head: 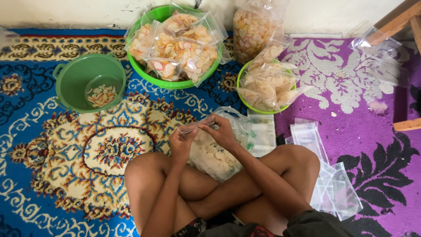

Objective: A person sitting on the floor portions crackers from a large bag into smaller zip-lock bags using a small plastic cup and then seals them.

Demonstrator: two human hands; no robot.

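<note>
— What's going on down there on the carpet (66,145)?

— A person sits cross-legged, both hands raised over the lap. The left hand (181,142) and the right hand (221,131) each pinch an end of a small clear bag (196,127), stretched flat between them, so each grip is closed narrow on the plastic. It looks empty, though it's thin and hard to read.

— And the crackers?

— Right under the hands: a big open sack of pale crackers (215,158) resting against the legs. Beyond it, a large green basin (175,83) heaped with filled packets, a smaller green bowl (245,103) piled with more, and a tall bulk bag (252,28) against the wall. Off to the left, a green bucket (72,81) with just a few pieces at the bottom.

— What might go wrong, you reckon?

— The film is slippery, I'd say. If one pinch slides, the mouth stays stuck shut or the bag drops into the sack. The sack itself only leans on the knee; a shifted leg could tip it and spill crackers over the carpet. And the stack of empty bags (326,184) by the right knee lies loose, easy to scatter with a nudge.
</note>
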